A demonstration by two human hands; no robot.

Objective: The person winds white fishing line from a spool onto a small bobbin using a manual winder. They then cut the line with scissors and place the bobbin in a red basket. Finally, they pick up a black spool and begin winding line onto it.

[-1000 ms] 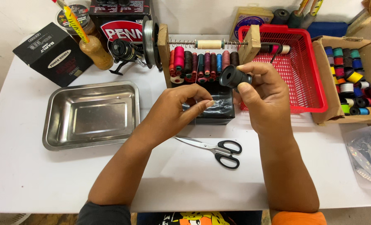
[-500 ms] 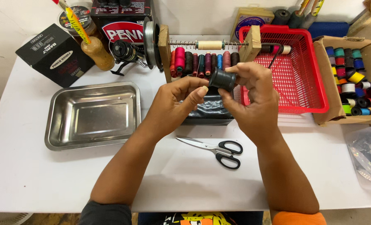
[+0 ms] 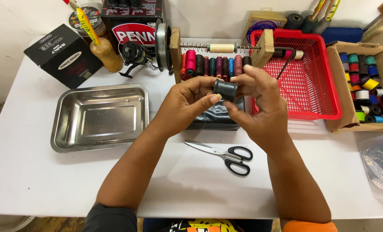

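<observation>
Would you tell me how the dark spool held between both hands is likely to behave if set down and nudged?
The dark spool looks round and flanged, so on its side it would probably roll across the white table. Pinched lightly by the left hand and right hand, it seems light and stiff.

Layout about the fingers (image 3: 208, 99): a spool (image 3: 225, 89) is sitting between the fingertips of left hand (image 3: 187, 105) and right hand (image 3: 260, 107). A steel tray (image 3: 67, 129) is lying left of them, a basket (image 3: 329, 92) right. Scissors (image 3: 226, 154) are lying just before them (nearer the wearer); a thread rack (image 3: 219, 64) is standing behind.
</observation>
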